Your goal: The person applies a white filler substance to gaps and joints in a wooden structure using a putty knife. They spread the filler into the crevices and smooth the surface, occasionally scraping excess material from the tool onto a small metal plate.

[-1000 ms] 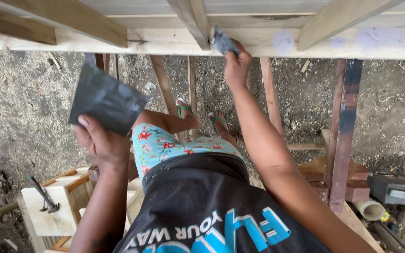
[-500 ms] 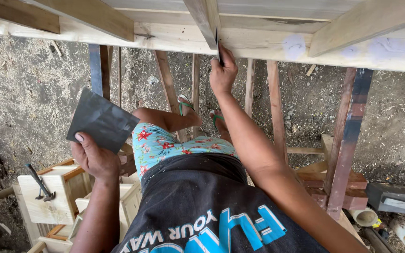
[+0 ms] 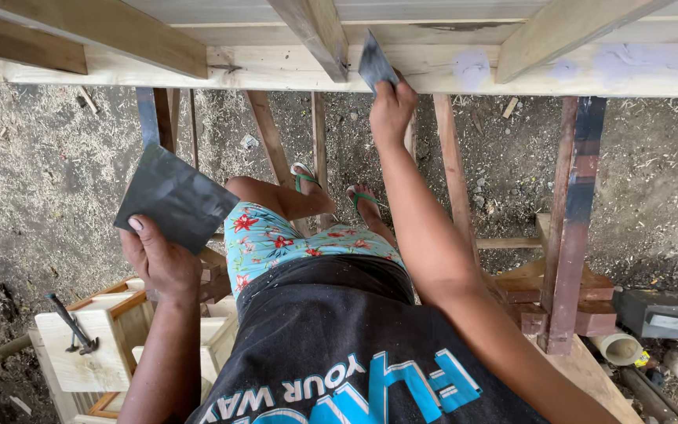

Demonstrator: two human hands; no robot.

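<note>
The right hand [image 3: 392,110] reaches far forward and up to a pale wooden beam [image 3: 276,67] that runs left to right across the top of the view. Its fingers are closed around a small dark scraper [image 3: 375,67], whose flat blade rests against the beam just right of a sloping rafter [image 3: 315,31]. Pale filler patches [image 3: 472,69] show on the beam further right.

The left hand [image 3: 158,263] is held near the body on the left, fingers and thumb pinching the lower edge of a dark square sheet [image 3: 174,196], which tilts up and away from the palm, apart from the beam.

Below, the person's feet in green sandals [image 3: 308,179] stand on slanted wooden slats [image 3: 272,141] above dirt ground [image 3: 33,173]. At the near left a hammer [image 3: 72,323] lies on a pale wooden box [image 3: 92,353]. On the right stands a dark-stained post [image 3: 574,212], with white pipe pieces [image 3: 617,347] near its foot.
</note>
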